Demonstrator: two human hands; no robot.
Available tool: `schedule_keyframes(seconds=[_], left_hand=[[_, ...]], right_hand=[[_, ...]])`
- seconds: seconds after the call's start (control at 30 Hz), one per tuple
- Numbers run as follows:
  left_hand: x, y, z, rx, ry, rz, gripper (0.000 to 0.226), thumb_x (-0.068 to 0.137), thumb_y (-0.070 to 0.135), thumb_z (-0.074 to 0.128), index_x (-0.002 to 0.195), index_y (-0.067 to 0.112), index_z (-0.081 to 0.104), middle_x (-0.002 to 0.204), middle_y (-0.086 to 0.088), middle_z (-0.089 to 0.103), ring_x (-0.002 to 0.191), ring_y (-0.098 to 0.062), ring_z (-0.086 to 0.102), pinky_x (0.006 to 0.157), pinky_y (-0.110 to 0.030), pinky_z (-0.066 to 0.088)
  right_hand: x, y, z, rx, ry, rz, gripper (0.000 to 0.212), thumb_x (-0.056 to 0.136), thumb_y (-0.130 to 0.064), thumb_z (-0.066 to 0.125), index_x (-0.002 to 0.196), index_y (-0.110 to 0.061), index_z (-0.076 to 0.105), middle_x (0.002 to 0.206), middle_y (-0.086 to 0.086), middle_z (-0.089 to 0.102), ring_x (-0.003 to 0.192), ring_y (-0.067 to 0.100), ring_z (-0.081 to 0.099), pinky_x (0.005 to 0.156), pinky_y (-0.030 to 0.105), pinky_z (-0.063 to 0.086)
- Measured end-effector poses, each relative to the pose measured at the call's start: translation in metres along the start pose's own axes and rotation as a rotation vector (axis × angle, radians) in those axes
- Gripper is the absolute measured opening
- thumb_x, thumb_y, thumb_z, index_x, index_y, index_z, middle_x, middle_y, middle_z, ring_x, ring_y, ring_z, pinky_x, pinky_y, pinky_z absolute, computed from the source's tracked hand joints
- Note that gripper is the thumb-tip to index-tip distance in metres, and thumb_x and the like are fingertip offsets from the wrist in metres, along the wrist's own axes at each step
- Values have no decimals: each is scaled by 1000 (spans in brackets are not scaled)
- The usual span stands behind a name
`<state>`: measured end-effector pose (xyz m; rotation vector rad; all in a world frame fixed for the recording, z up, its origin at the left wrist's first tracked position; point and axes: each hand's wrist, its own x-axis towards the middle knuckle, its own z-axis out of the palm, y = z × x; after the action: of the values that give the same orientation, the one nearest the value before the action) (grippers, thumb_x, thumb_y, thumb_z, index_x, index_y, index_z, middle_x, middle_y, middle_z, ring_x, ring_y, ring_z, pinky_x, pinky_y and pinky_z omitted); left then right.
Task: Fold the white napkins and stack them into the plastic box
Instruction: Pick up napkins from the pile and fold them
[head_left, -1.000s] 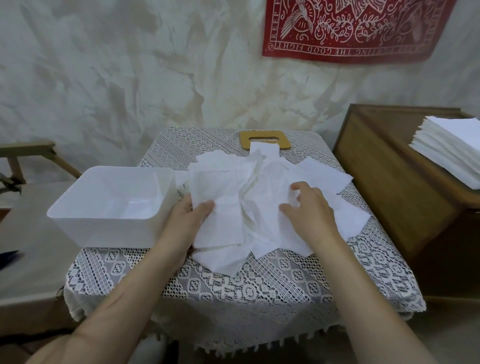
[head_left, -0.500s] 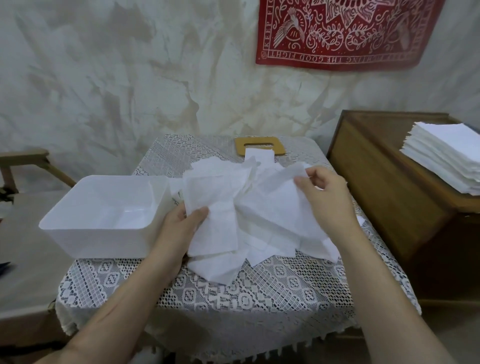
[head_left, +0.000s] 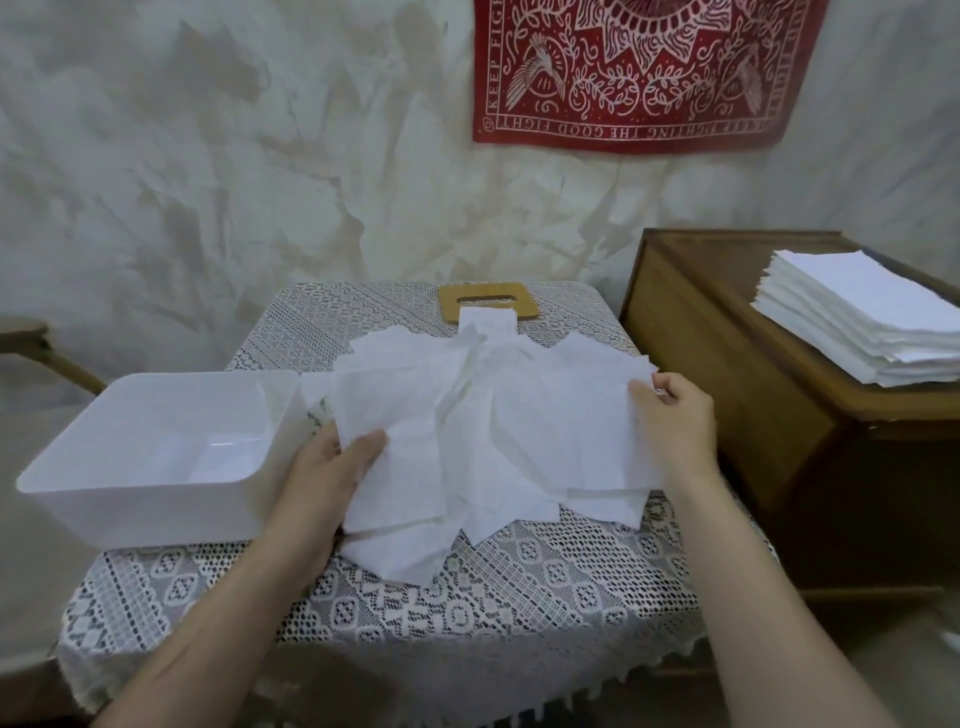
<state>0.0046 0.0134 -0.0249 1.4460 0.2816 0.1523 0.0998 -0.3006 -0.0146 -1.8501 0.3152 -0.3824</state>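
A white napkin (head_left: 545, 431) is held spread over the pile (head_left: 405, 551) on the tabletop (head_left: 467, 613), one edge pinched under the thumb of the left hand (head_left: 332, 462), the opposite corner gripped by the right hand (head_left: 675, 415). The plastic box (head_left: 130, 499) is seen just beside the left hand.

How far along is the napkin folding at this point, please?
Barely started. Done: nothing; the plastic box appears empty. In hand: the left hand and right hand each grip one white napkin, spread unfolded over the loose pile. Left: folding it, placing it in the box, then the rest of the pile.
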Motion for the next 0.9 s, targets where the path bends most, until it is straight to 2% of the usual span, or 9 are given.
schedule_keyframes(seconds=[0.1,0.17,0.23,0.3,0.4,0.47,0.6,0.73,0.9], left_hand=[[-1,1,1,2,-2,4,19,102,17,60,119,13,68,108,-6,80,101,-29,75,91,-47,57],[-1,1,2,3,-5,13,19,102,16,60,119,14,68,109,-5,80,101,-28,76,90,-46,57],[0,1,2,0,0,16,19,102,15,60,119,15,68,108,-4,80,101,-27,75,89,-45,57],[1,1,3,-4,9,11,18,102,15,60,118,15,68,107,-3,80,99,-26,76,88,-43,57],[1,1,3,-8,4,11,18,102,14,60,118,16,68,107,-2,80,98,-23,76,85,-41,57],[1,0,2,-8,3,8,19,102,14,60,119,16,68,107,-2,80,99,-23,76,86,-41,57],[3,-1,1,-5,14,-2,24,101,16,61,124,13,67,112,-6,79,105,-29,74,94,-49,57],[4,-2,0,-4,12,-2,25,101,16,62,125,12,67,113,-7,78,106,-30,74,97,-52,56],[4,-2,2,16,-5,12,22,101,16,61,123,15,67,112,-5,79,106,-29,74,93,-48,57]], right_hand=[[8,3,-11,-79,-206,82,42,82,-34,76,106,-1,66,102,21,72,89,40,70,73,38,49],[9,1,-16,-226,-305,67,59,74,-37,75,115,4,61,112,24,69,99,43,69,79,47,55],[4,-7,-18,-262,-307,11,61,70,-41,71,108,5,61,105,26,68,80,32,66,69,43,50],[-2,-19,-17,-241,-276,-42,52,71,-42,72,85,4,53,83,32,53,68,23,45,65,37,33],[-14,-32,-7,-177,-296,-150,50,89,-28,73,65,-18,30,58,0,26,57,18,26,62,35,21],[-22,-37,6,-139,-311,-193,56,91,-28,72,59,-23,27,48,-11,23,43,12,28,58,34,28],[-39,-36,36,-96,-386,-180,49,91,-37,73,61,-19,37,50,-10,40,49,17,61,64,42,53],[-47,-36,47,-188,-485,-176,52,81,-70,64,78,-18,68,74,-8,72,73,18,69,73,40,54],[-22,-23,28,-231,-287,-102,27,93,-42,67,80,-19,69,70,-6,73,65,17,68,78,49,61]])
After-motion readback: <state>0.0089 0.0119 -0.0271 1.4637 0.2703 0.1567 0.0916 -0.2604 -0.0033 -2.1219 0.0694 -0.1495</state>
